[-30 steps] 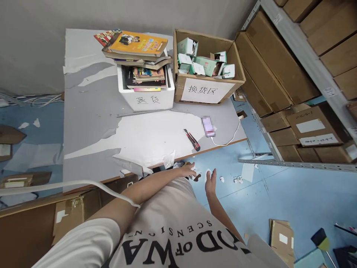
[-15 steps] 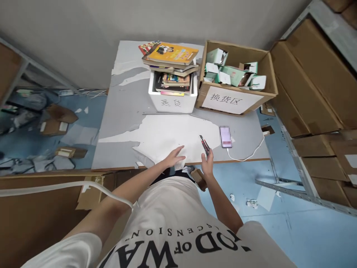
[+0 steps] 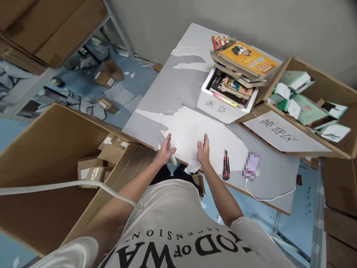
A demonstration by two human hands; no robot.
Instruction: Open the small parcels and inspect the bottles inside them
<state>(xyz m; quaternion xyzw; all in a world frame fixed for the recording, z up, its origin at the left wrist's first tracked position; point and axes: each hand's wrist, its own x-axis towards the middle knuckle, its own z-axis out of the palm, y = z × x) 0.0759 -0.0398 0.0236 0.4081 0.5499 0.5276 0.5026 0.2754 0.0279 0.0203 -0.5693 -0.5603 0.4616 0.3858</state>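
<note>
Your left hand (image 3: 165,150) and right hand (image 3: 203,150) are open, palms facing, with nothing seen in them, near the table's (image 3: 161,96) front edge. Crumpled plastic (image 3: 192,167) lies by your right hand; I can't tell if they touch. Mind the knife (image 3: 226,168) to the right: its tip points away from you.

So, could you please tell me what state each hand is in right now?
Left hand: open; contact with the torn white table covering cannot be told.
Right hand: open, empty, not touching the slim red-and-black utility knife.
</note>
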